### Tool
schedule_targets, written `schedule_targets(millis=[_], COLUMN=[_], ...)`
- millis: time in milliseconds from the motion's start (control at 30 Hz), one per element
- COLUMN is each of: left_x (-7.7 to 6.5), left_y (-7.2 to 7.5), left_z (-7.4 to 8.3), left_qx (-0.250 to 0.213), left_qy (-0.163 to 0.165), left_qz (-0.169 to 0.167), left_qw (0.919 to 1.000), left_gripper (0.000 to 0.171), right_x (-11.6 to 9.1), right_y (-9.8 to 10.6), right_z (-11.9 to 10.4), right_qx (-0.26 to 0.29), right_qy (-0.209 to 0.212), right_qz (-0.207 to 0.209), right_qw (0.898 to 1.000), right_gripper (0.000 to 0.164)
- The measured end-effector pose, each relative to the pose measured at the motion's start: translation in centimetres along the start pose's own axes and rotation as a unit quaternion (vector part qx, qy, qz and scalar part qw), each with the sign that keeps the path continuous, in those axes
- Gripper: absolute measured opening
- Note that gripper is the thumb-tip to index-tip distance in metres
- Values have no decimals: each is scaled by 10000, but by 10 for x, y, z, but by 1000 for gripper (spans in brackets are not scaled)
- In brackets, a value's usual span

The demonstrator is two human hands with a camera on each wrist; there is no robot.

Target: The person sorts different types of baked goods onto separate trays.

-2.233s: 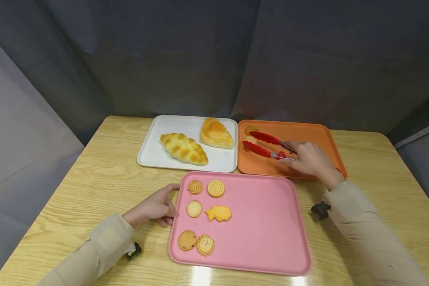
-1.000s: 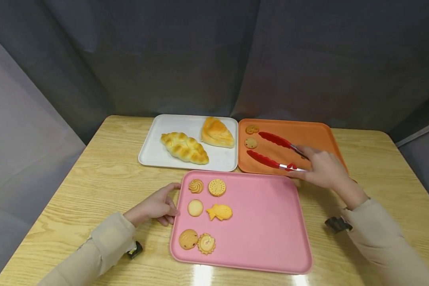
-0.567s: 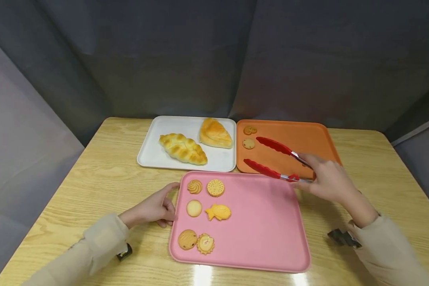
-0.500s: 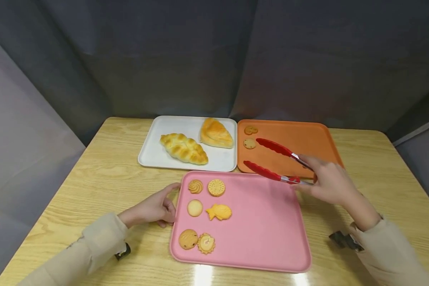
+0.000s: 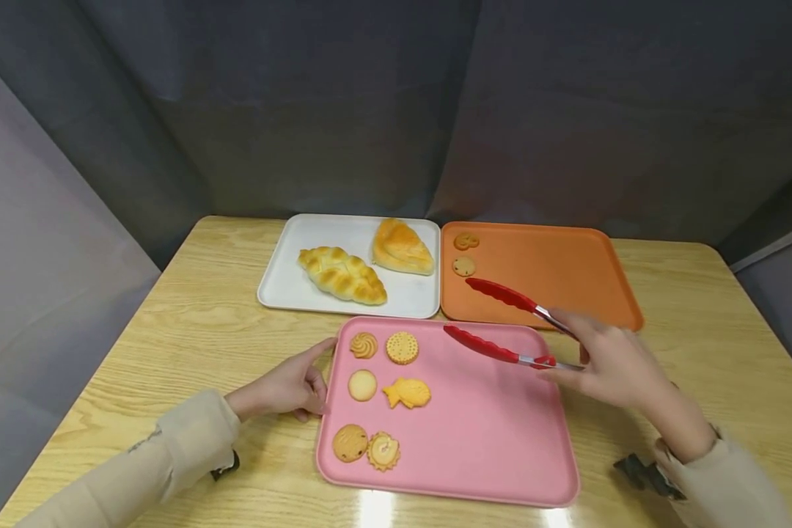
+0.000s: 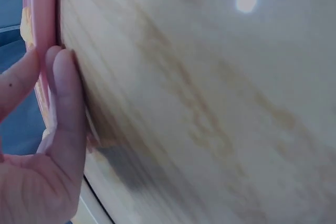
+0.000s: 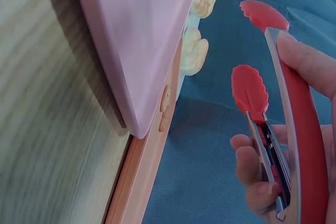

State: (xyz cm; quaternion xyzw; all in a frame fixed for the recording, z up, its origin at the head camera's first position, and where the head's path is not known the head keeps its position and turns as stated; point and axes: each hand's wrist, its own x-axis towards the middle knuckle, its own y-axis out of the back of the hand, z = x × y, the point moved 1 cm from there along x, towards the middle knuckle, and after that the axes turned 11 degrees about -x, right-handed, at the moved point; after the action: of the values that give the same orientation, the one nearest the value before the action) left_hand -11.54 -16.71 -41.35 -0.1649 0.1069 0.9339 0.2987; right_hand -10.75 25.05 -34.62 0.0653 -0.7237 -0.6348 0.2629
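My right hand [image 5: 610,359] grips red-tipped metal tongs [image 5: 501,293], their arms spread with nothing between them. They hover over the back right of the pink tray [image 5: 488,447], the far tip overlapping the orange tray [image 5: 541,271]. In the right wrist view the thumb and fingers wrap the handles of the tongs [image 7: 307,145]. At the pink tray's left rim, my left hand [image 5: 287,385] pinches the edge between thumb and fingers, as the left wrist view shows. On that tray lie a swirl cookie [image 5: 364,345], a dotted round cookie [image 5: 402,347] and a fish-shaped cookie [image 5: 409,393].
Also on the pink tray: a plain round cookie [image 5: 362,385], a brown cookie [image 5: 350,443] and a tart [image 5: 384,450]. The orange tray holds a pretzel-shaped cookie [image 5: 466,241] and a chip cookie [image 5: 463,266]. Behind, a white tray [image 5: 284,290] bears braided bread [image 5: 343,275] and a triangular pastry [image 5: 402,248].
The tongs, earlier around the chip cookie, have spread apart and drawn back toward me over the pink tray. That cookie stays on the orange tray. My left hand keeps its place.
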Motion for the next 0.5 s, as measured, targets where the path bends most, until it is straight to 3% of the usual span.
schedule_targets(millis=[200,500], left_x=[-1,0], left_y=[-3,-5], left_z=[1,4], left_qx=[161,334], left_qy=[-88,4], left_qz=[36,160], left_qw=[9998,9993], left_gripper=[97,97], right_x=[-8,-22], right_y=[-1,3], right_z=[-6,-21], right_qx=[55,202], right_qy=[78,203], right_qz=[-29,-436], right_qw=[10000,9986], right_gripper=[76,74])
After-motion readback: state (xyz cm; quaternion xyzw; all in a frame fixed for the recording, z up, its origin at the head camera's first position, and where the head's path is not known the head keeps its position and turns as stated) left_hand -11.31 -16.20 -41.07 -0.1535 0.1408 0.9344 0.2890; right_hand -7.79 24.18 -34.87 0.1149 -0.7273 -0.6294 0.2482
